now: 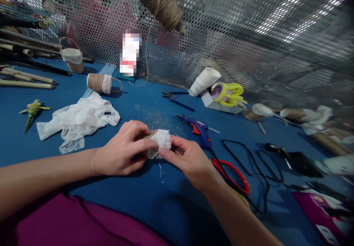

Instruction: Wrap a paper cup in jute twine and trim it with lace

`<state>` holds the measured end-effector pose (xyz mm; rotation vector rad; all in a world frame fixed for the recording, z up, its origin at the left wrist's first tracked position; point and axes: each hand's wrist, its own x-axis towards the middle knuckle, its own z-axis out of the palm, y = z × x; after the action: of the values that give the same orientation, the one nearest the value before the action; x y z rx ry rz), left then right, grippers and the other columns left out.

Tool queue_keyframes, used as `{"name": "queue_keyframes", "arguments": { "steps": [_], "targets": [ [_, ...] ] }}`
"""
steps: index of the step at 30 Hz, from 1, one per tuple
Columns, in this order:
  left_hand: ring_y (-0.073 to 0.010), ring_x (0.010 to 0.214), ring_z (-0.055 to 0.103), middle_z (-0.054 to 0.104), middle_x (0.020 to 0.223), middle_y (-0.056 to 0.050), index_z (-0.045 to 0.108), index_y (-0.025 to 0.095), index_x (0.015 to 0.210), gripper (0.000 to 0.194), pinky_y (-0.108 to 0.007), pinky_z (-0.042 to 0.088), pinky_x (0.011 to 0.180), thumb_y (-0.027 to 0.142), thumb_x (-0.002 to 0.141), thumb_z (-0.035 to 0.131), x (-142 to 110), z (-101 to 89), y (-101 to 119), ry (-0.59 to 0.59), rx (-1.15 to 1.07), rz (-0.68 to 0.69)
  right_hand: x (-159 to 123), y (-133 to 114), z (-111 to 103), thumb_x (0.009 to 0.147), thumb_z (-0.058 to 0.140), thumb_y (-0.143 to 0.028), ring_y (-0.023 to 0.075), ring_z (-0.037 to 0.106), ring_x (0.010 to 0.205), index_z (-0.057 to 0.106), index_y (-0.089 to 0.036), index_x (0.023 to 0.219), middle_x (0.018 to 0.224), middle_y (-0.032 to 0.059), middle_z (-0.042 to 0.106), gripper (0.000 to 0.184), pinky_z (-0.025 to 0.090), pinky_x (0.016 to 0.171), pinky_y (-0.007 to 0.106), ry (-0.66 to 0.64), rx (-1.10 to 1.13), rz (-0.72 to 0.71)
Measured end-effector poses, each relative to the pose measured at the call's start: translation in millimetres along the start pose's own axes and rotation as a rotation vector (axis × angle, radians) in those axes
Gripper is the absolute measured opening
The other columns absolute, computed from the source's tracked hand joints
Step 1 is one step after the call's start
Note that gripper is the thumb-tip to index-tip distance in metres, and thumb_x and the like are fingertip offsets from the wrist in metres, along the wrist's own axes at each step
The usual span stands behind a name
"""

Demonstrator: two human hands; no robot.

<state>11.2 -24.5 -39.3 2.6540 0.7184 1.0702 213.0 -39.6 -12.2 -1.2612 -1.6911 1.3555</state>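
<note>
Between my hands, low over the blue table, lies a small twine-wrapped cup with white lace around its end. My left hand wraps its fingers round the brown twine part and presses on the lace. On the right end, my right hand pinches the lace edge between thumb and fingers. A pile of white lace lies left of my left hand. Beyond my right hand is a blue glue gun with a red trigger. Red-handled scissors lie partly hidden beside my right forearm.
Two twine cups with lace, one upright and one on its side, stand at the back left near sticks. Pliers, stacked paper cups and a black cord lie right. A twine spool hangs on the perforated metal screen.
</note>
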Motion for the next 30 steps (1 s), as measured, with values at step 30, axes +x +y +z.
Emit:
{"name": "queue_keyframes", "arguments": {
  "steps": [30],
  "targets": [
    [-0.008, 0.056, 0.049, 0.053, 0.063, 0.002, 0.05, 0.016, 0.078, 0.009, -0.02, 0.042, 0.053, 0.024, 0.082, 0.052, 12, -6.6, 11, 0.171, -0.977, -0.677, -4, -10, -2, 0.079, 0.054, -0.026, 0.0172, 0.055, 0.085, 0.064, -0.018, 0.08, 0.089, 0.004, 0.061, 0.013, 0.043, 0.077, 0.032, -0.099, -0.161, 0.032]
  ]
}}
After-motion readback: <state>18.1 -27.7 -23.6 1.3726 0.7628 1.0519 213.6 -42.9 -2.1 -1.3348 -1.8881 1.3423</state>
